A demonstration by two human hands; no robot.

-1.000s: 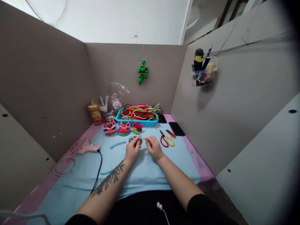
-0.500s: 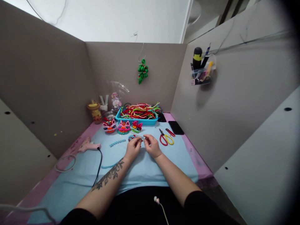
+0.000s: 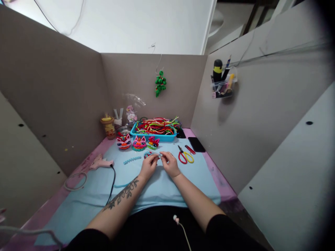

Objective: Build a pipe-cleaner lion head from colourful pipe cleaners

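Both hands meet over the middle of the light blue cloth (image 3: 167, 188). My left hand (image 3: 150, 165) is closed in a pinch, and my right hand (image 3: 169, 164) pinches beside it. Between the fingertips is a small pale blue piece (image 3: 159, 156), too small to make out well. Just behind my left hand lies a round blue and red piece (image 3: 147, 153). A twisted light blue strip (image 3: 132, 160) lies to the left. Farther back sit three colourful animal heads, the left (image 3: 124, 142), the middle (image 3: 139, 143) and the right (image 3: 153, 143).
A blue tray (image 3: 167, 138) of coloured fuzzy stems stands at the back. Scissors (image 3: 186, 156), a red cutter (image 3: 190, 149) and a phone (image 3: 196, 144) lie right. A pink glue gun (image 3: 101, 162) with a cord lies left. Grey panels surround the table.
The camera view has shifted slightly, so the surroundings sit a little lower in the picture. Both hands stay together in nearly the same pose.
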